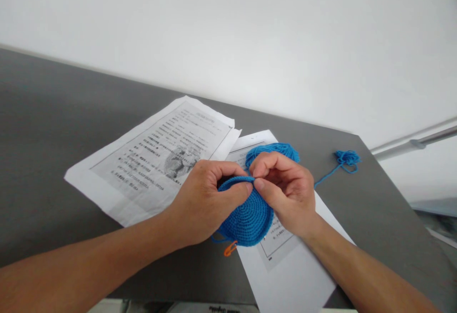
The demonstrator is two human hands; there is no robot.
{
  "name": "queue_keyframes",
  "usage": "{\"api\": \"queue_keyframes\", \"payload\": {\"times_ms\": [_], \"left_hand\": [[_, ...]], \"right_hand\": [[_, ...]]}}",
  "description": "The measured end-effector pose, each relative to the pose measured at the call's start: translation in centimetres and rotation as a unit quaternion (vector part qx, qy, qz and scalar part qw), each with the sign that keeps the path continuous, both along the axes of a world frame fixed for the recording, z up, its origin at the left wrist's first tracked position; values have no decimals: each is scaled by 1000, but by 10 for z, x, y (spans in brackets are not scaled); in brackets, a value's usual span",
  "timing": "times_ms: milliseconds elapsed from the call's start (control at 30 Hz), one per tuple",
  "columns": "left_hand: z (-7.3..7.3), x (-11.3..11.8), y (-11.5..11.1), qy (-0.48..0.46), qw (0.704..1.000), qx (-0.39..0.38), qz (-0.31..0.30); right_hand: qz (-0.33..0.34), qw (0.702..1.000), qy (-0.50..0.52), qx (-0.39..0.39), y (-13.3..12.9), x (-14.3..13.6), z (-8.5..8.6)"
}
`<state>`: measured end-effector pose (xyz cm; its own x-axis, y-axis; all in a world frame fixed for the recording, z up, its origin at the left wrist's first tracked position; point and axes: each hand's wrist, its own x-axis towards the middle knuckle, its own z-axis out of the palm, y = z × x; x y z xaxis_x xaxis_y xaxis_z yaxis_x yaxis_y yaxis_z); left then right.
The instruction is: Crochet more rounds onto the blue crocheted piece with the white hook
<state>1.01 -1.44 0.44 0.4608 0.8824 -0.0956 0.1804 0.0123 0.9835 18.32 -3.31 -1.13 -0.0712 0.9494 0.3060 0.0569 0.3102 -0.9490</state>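
Observation:
A round blue crochet piece (246, 217) with a raised rim is held up between my two hands. My left hand (210, 198) grips its upper left edge, thumb on the near face and fingers behind. At the top of the rim, my right hand (289, 189) pinches with thumb and forefinger, close to the left thumb tip. Whether a hook or yarn is also in that pinch, I cannot tell. An orange stitch marker (230, 248) hangs from the lower edge of the piece. Behind my right hand lies a blue yarn skein (274, 150), partly hidden by the fingers.
Printed sheets (124, 175) lie at left on the grey table (46, 127), and another printed sheet (285, 279) is under my hands. A small yarn tangle (347, 159) sits at right, its strand running toward my right hand. A white wall (228, 41) rises behind.

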Motion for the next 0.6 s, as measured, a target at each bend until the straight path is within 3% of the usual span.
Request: {"api": "queue_keyframes", "payload": {"times_ms": [600], "left_hand": [[-1, 2, 0, 1, 1000, 4, -7]], "right_hand": [[-8, 1000, -29, -2, 0, 0, 1]]}}
